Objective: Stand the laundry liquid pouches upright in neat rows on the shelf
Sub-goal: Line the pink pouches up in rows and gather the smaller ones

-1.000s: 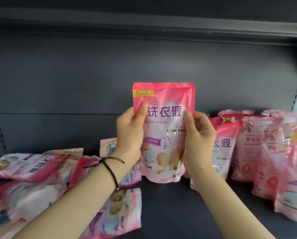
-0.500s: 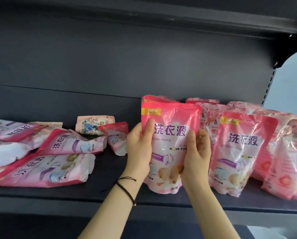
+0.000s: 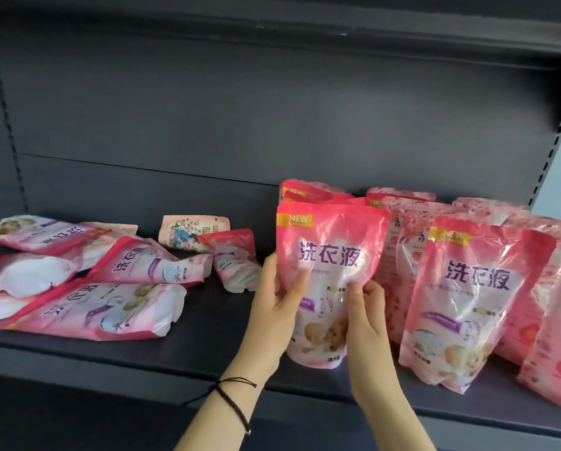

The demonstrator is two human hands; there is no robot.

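A pink laundry liquid pouch (image 3: 329,255) with purple characters and a yellow NEW tag stands upright on the dark shelf (image 3: 207,340). My left hand (image 3: 274,307) grips its left edge, thumb on the front. Its right side is gripped lower down by my right hand (image 3: 365,320). The pouch stands just left of another upright pouch (image 3: 467,301), in front of more upright pouches (image 3: 402,222). Several pouches (image 3: 93,307) lie flat at the left.
A small floral pouch (image 3: 191,231) leans on the back wall, beside a tilted pink pouch (image 3: 236,262). Bare shelf lies between the flat pile and my hands. An upper shelf (image 3: 305,30) overhangs. The shelf's upright post (image 3: 546,167) is at the right.
The held pouch has come down to the shelf beside the upright row. My right hand's grip has slipped lower on it. The view has shifted, showing more of the shelf's left side.
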